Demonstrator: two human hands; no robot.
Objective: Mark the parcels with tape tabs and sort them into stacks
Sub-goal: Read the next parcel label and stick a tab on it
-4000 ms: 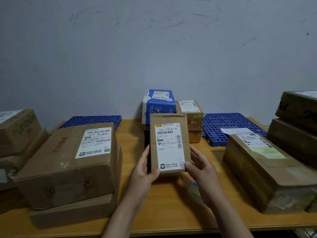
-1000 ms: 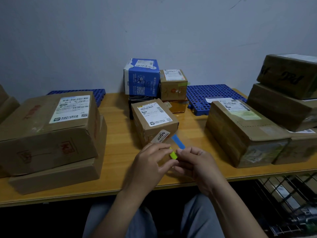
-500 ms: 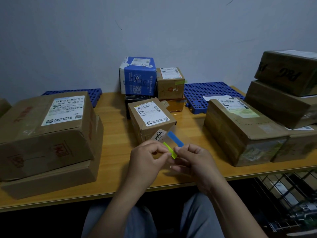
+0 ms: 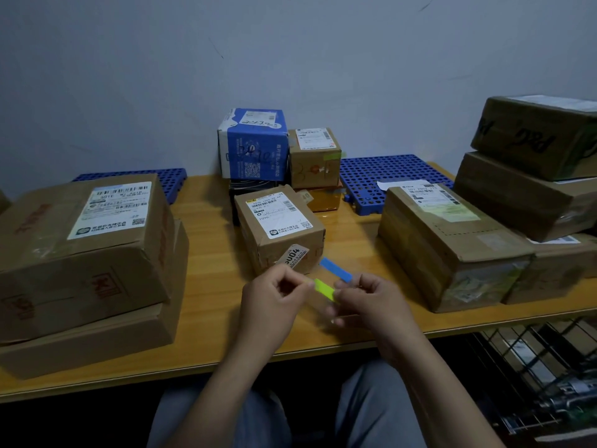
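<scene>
A small brown parcel [image 4: 277,227] with a white label lies flat on the wooden table [image 4: 206,253], just beyond my hands. My left hand [image 4: 274,302] pinches one end of a yellow-green tape tab [image 4: 324,288]. My right hand [image 4: 371,302] holds a clear strip that carries this tab and a blue tape tab [image 4: 336,270]. Both hands hover over the table's front edge, close together, a little in front of the small parcel.
Two large stacked boxes [image 4: 84,253] stand at the left. A long brown parcel [image 4: 445,240] and stacked cartons [image 4: 533,176] fill the right. A blue box [image 4: 253,143], a small brown box [image 4: 315,156] and blue perforated mats [image 4: 387,176] sit at the back.
Four seconds ago both hands held the small parcel upright; it now lies on the table. Since one second ago the hands keep working the yellow-green tab on the strip, with little movement.
</scene>
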